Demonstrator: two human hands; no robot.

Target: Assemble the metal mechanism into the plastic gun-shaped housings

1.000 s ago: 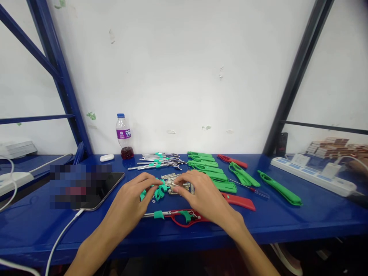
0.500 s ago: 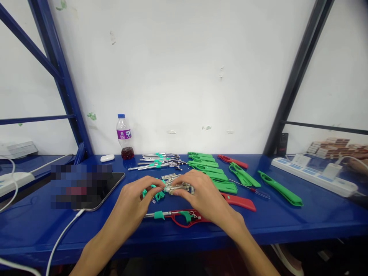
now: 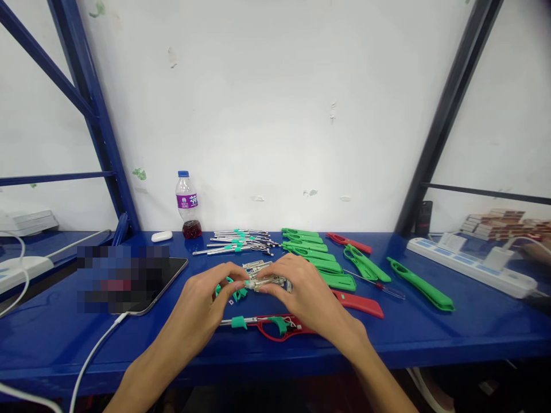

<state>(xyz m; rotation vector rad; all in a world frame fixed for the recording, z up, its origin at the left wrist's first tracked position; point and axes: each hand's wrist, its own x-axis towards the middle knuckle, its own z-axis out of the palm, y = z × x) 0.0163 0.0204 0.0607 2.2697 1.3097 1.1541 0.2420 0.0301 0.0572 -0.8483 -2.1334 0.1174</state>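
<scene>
My right hand grips a clear plastic lighter fuel tank between thumb and fingers. At the tank's left end, my left hand pinches its small tip, where a bit of green shows. More clear tanks lie just behind, partly covered by my fingers. Small green plastic parts are heaped beside my left fingertips. Nearer the table's front edge lies an open red lighter shell with a green trigger, wires and a metal rod; my right wrist hides its right end.
Metal lighter rods with wires lie at the back, green shell halves to their right. A screwdriver, red shell and power strip are on the right. A bottle and tablet stand left.
Both hands stay almost in place around the clear tank, with only slight finger movement. The whole view has shifted a little.
</scene>
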